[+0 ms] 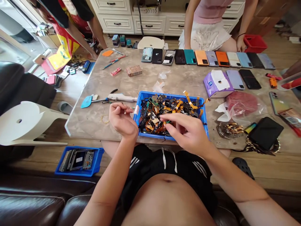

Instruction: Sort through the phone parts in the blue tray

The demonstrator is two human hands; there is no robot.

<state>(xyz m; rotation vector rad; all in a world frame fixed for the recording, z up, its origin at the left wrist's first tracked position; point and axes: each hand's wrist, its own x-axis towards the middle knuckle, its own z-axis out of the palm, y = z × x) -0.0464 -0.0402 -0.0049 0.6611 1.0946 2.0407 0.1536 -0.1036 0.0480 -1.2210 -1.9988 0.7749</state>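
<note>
A blue plastic bin (172, 137) on the table in front of me is heaped with small phone parts (154, 117), circuit boards and orange flex cables among them. My right hand (188, 128) hovers over the bin's near right side, thumb and forefinger apart, with no object visible between them. Beside the bin's left edge, my left hand (123, 122) is raised with its fingers curled in toward the palm. Whatever it may hold is hidden. Behind that hand lies a white, pen-shaped electric screwdriver (123, 97).
A row of phones (190, 57) lines the far edge, near a person in a white skirt (207, 36). On the right are a purple tissue box (216, 89), an ashtray (229, 129) and a black bag (265, 133). A second blue bin (97, 164) is lower left, by a white stool (30, 122).
</note>
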